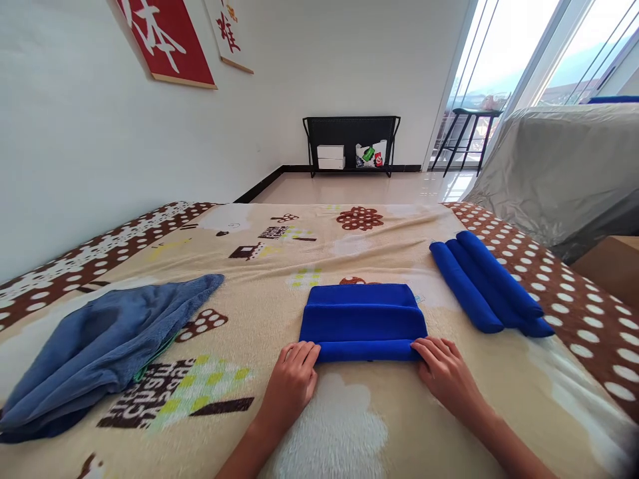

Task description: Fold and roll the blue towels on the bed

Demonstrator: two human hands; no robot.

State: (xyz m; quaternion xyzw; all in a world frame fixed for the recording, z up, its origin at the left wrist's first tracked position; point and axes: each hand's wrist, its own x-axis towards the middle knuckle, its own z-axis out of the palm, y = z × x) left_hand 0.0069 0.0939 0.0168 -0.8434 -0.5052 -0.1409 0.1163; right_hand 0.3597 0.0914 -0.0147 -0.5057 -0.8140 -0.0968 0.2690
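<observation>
A bright blue cloth [363,322] lies on the bed in front of me, its near edge turned into a roll. My left hand [296,369] is closed on the left end of that roll, fingers on top and thumb toward me. At the right end, my right hand [443,366] pinches the roll in the same way. The far part of the cloth is flat, with a raised crease across it. Several finished blue rolls [486,283] rest side by side to the right. On the left lies a crumpled grey-blue cloth [114,339] with a green edge.
A cream patterned blanket [319,259] with a brown dotted border covers the bed. Beyond its far edge stand a black rack [352,126] and a stool [466,133] by the window. A plastic-covered piece of furniture [564,159] and a cardboard box [612,269] are on the right.
</observation>
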